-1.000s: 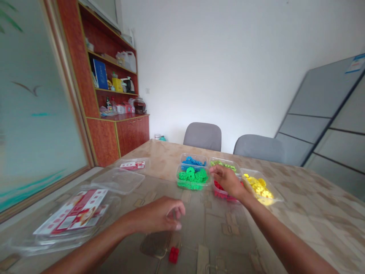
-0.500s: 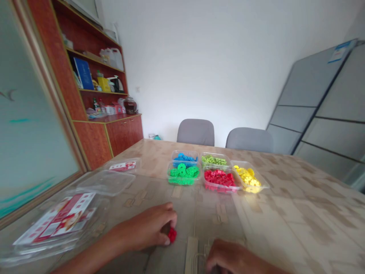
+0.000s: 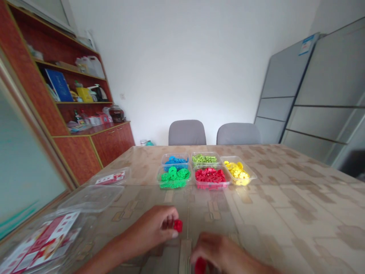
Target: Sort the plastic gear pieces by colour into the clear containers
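Observation:
My left hand [image 3: 155,225] is closed above the table, with a small red plastic building block [image 3: 178,225] pinched at its fingertips. Just to the right and nearer the camera is my right hand [image 3: 213,249], its fingers curled around another red plastic piece [image 3: 200,265]. That second piece is partly covered by the fingers and smeared, so its exact shape does not show. A gap separates the two hands. Beyond them stands a clear tub of red blocks [image 3: 211,186], beside a clear tub of green notched discs [image 3: 174,187].
Farther back are tubs of blue pieces [image 3: 175,155], light green pieces [image 3: 205,154] and yellow pieces [image 3: 254,176]. Clear lids [image 3: 92,198] and labelled packaging [image 3: 42,243] lie at the left. Two grey chairs [image 3: 187,132] stand behind the patterned table [image 3: 285,205].
The camera view has swung to the right. My right hand has come closer to the left one, and a red piece now shows in it. My left hand still pinches its red block.

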The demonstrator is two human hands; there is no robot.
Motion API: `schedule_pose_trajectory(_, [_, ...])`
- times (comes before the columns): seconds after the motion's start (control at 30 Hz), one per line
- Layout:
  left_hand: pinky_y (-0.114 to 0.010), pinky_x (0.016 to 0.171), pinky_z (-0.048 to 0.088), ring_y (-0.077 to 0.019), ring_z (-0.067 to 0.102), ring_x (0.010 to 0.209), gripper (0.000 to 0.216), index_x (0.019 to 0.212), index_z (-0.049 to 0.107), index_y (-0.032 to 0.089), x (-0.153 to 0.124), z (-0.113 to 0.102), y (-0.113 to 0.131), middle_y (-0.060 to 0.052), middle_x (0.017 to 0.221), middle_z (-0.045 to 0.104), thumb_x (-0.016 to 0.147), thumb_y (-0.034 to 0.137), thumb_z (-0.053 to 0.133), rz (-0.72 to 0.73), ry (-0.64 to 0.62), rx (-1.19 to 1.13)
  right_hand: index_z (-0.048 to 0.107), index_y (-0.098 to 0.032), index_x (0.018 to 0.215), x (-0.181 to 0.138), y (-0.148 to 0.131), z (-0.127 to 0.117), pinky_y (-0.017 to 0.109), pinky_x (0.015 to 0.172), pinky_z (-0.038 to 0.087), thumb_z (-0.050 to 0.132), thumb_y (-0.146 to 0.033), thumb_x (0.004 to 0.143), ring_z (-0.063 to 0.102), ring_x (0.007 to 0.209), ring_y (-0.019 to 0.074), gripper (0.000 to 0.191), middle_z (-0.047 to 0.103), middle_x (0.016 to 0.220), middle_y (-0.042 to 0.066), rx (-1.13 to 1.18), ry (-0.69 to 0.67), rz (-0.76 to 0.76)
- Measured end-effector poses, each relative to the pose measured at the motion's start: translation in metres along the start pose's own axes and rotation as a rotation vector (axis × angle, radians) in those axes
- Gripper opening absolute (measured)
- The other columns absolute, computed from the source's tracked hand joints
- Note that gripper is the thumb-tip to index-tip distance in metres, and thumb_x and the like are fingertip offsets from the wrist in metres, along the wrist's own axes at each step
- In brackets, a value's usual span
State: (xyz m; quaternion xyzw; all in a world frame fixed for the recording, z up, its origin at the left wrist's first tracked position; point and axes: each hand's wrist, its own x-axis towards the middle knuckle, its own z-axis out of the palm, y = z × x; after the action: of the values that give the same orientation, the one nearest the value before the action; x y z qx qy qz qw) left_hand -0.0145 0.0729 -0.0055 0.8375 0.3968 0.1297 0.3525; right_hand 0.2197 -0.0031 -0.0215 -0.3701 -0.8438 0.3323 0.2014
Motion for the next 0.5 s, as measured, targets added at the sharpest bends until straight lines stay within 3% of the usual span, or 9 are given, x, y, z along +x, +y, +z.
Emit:
schedule_pose_trajectory(0.07, [-0.02, 0.059, 0.036, -0.0121, 0.052, 0.065, 0.007, 0.081, 0.058, 0.017, 0.011, -0.003, 0.004, 0.005, 0.07, 0.057, 0.074, 0.017, 0.059, 0.046, 0.089, -0.036, 0.064, -0.02, 0.089, 0.002, 0.009, -0.03, 0.021, 0.064, 0.044, 0.062, -0.003, 0.071, 0.058, 0.073, 0.0128, 0.024, 0.063, 0.088, 0.0, -0.082, 0.198, -0.01])
schedule_pose_trajectory(0.2, [-0.02, 0.057, 0.038, -0.0127, 0.052, 0.063, 0.01, 0.081, 0.058, 0.016, 0.046, -0.013, 0.006, 0.003, 0.068, 0.057, 0.078, 0.026, 0.059, 0.128, 0.264, -0.003, 0.065, -0.019, 0.1, 0.01, 0.051, -0.09, 0.025, 0.063, 0.047, 0.055, -0.008, 0.076, 0.059, 0.067, 0.0153, 0.028, 0.067, 0.085, 0.003, -0.31, 0.554, 0.12])
schedule_pose_trajectory(0.37, [-0.023, 0.058, 0.038, -0.0157, 0.056, 0.066, 0.017, 0.09, 0.063, 0.017, 0.108, -0.02, 0.015, 0.001, 0.071, 0.062, 0.077, 0.028, 0.065, 0.146, 0.378, 0.102, 0.066, -0.017, 0.087, 0.027, 0.093, -0.139, 0.029, 0.062, 0.049, 0.053, -0.012, 0.073, 0.062, 0.063, 0.0193, 0.019, 0.069, 0.083, 0.007, -0.385, 0.658, 0.215])
schedule_pose_trajectory(0.5, [-0.025, 0.06, 0.039, -0.0176, 0.06, 0.067, 0.016, 0.093, 0.066, 0.018, 0.142, -0.012, 0.024, -0.001, 0.075, 0.066, 0.076, 0.018, 0.065, 0.14, 0.445, 0.153, 0.065, -0.017, 0.083, 0.021, 0.091, -0.146, 0.03, 0.062, 0.049, 0.049, -0.017, 0.077, 0.063, 0.065, 0.0196, 0.017, 0.07, 0.086, 0.009, -0.42, 0.664, 0.221])
